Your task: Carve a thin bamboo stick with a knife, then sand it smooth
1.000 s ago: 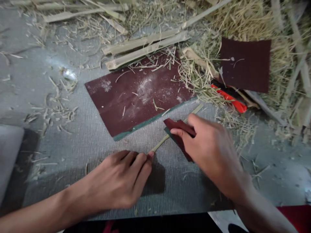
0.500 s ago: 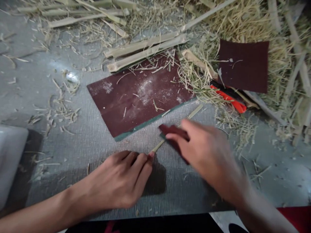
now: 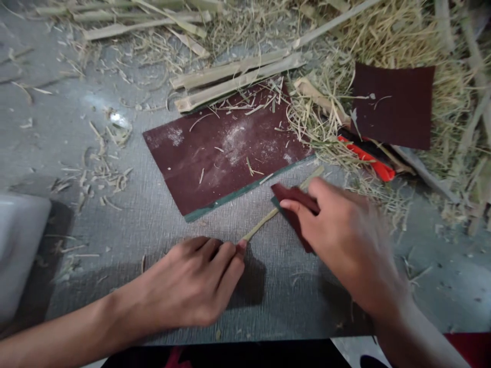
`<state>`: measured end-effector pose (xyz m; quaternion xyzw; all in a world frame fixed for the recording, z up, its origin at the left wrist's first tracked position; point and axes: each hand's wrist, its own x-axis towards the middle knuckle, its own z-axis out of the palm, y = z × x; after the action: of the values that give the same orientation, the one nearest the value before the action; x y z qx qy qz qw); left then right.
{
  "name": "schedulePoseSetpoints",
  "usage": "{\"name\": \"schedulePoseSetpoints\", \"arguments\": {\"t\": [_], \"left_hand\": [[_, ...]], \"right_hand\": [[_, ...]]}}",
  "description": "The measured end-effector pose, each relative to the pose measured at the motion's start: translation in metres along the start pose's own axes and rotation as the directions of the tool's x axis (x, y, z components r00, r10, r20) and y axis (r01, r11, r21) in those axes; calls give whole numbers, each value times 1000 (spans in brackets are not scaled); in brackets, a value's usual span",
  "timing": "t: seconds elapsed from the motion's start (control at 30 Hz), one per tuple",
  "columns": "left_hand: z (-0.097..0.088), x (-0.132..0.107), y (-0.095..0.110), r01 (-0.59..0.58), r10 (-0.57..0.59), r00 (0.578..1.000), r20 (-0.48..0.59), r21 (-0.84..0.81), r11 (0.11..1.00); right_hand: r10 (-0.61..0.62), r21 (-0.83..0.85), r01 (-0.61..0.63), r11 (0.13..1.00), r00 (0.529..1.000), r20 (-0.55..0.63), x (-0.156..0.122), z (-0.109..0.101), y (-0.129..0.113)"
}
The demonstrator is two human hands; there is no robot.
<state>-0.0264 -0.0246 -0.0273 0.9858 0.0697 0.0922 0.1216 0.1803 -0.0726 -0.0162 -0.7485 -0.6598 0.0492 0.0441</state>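
A thin pale bamboo strip [image 3: 261,224] lies slantwise over the grey table. My left hand [image 3: 207,281] is closed and pinches its near end against the tabletop. My right hand [image 3: 341,235], slightly blurred, is closed on a folded piece of sandpaper [image 3: 293,217], dark red with a green backing, which wraps over the strip. The strip's far end shows past my right fingers. Just beyond both hands lies a large dark red sandpaper sheet [image 3: 226,153], dusted with pale powder and shavings.
Split bamboo pieces [image 3: 241,82] rest along the large sheet's far edge. A smaller dark square sheet [image 3: 393,105] sits on heaped shavings [image 3: 387,36] at right, above an orange-and-black object [image 3: 370,158]. A white object [image 3: 19,245] stands at the left edge.
My right hand has slid the folded sandpaper along the strip, away from my left hand, up and to the right. My left hand keeps its pinch. The whole view has shifted slightly.
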Motion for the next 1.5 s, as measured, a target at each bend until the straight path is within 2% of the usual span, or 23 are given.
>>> {"name": "schedulePoseSetpoints", "arguments": {"t": [0.07,0.13,0.2,0.3,0.37,0.47,0.53,0.57,0.63,0.73,0.8,0.9,1.0,1.07,1.17,1.23,1.3,1.33,1.4,1.5], "left_hand": [[0,0,0,9,-9,1000,3,-20,1000],[0,0,0,16,-16,1000,-3,-32,999],[0,0,0,13,-14,1000,-11,-35,999],[-1,1,0,-1,1,1000,-24,-13,1000],[-1,0,0,-6,5,1000,-24,-9,1000],[1,0,0,3,-3,1000,-16,-19,1000],[1,0,0,8,-8,1000,-29,-17,1000],[1,0,0,10,-11,1000,-29,-16,1000],[0,1,-1,7,-7,1000,-21,-13,1000],[-1,2,-2,-7,7,1000,-26,5,1000],[-1,2,-1,-9,9,999,-41,5,1000],[1,2,0,0,0,999,-38,-14,1000],[2,1,0,4,-4,999,-52,-11,1000],[3,0,0,1,-2,998,-59,-11,1000],[2,0,-2,-11,10,999,-48,-22,1000],[2,0,-3,-17,16,999,-46,-19,1000],[2,0,-3,-16,15,998,-54,-9,1000],[2,-1,-3,-14,13,998,-57,-6,1000],[2,-1,-2,-10,10,998,-59,-4,1000],[1,-1,-2,-15,15,998,-60,5,1000]], "right_hand": [[-107,72,104,992,994,32,-5,1,-9],[-163,131,155,979,985,54,-8,2,-13],[-115,126,106,986,991,68,-5,1,-6],[41,31,-42,999,999,29,3,-1,13],[69,14,-70,997,997,15,4,-1,15],[-65,130,53,990,993,93,-4,0,-4],[-173,144,160,977,981,85,-10,1,-17],[-186,139,172,975,978,92,-11,1,-18],[-122,107,110,988,986,113,-6,0,-11],[84,18,-86,996,992,93,5,-2,14],[122,-16,-121,993,990,66,8,-3,20],[-12,28,11,1000,999,50,-1,-1,2],[-179,87,172,981,981,77,-15,0,-26],[-194,96,184,978,976,101,-17,0,-33],[-93,125,75,989,986,137,-8,-2,-17],[33,90,-44,995,991,127,3,-4,6],[192,26,-196,980,975,112,13,-3,29],[224,41,-231,972,967,119,17,-3,38],[250,48,-258,965,960,128,21,-2,47],[182,37,-186,982,979,93,16,-1,37]]}}
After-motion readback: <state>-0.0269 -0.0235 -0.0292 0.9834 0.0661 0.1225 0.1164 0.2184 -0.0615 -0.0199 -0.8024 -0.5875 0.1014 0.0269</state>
